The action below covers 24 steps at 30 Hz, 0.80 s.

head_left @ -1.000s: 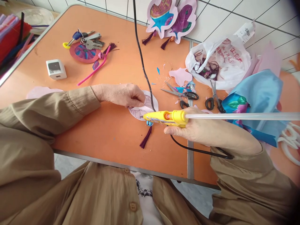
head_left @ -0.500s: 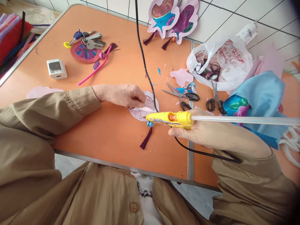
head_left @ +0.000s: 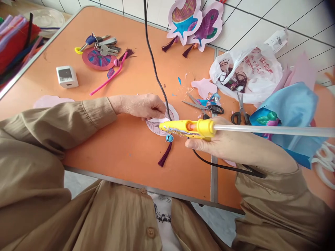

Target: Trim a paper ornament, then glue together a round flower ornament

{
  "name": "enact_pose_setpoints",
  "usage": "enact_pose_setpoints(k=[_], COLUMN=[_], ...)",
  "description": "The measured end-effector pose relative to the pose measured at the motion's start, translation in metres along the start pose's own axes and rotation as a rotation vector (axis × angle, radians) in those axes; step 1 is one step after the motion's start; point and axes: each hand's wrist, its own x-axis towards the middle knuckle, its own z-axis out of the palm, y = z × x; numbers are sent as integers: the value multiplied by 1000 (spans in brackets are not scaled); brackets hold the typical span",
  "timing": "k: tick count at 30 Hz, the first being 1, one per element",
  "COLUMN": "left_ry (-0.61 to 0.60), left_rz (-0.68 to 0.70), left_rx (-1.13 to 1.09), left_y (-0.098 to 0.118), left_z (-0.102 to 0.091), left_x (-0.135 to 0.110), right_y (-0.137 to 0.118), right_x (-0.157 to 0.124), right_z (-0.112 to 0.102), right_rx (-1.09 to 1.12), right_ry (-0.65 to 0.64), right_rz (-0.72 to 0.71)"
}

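My right hand [head_left: 225,139] grips a yellow glue gun [head_left: 185,128] with a long clear glue stick [head_left: 272,130] poking out the back. Its nozzle points left over a round paper cutout [head_left: 159,122] with purple line drawings. My left hand [head_left: 142,105] is closed, its fingertips pinching down the cutout's upper left edge. A small blue bell with a dark purple tassel [head_left: 165,153] hangs from the cutout's lower edge toward me. The gun's black cord [head_left: 154,66] runs away across the orange table [head_left: 117,146].
Two pairs of scissors [head_left: 206,106] [head_left: 240,113] lie among paper scraps right of the cutout. A white plastic bag [head_left: 248,73] and blue cloth [head_left: 290,108] sit at the right. Keys [head_left: 102,43], a decorated disc [head_left: 96,58], a pink pipe cleaner [head_left: 110,78] and a white charger [head_left: 66,76] lie far left.
The glue gun has shifted slightly left and up, its nozzle now further over the cutout. My left hand keeps holding the cutout in place.
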Motion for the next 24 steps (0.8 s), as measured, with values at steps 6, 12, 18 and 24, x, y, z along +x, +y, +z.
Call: enact_pose_setpoints(k=[6,12,18,24], left_ry=[6,2,11,8], left_rz=[-42,-10,-1,17], left_rx=[-38,-94,-83,-85], left_y=[2,-5,-5,-6], left_z=[-1,0,0,1], left_x=[-4,-4,-4,-4], right_y=[3,14,5,-6], right_x=[8,5,5,10], right_z=[10,21,13,10], right_rx=[-79,-357,-498,-274], right_ry=[-24,93,57,-76], right_rz=[-144,-350,-430,-196])
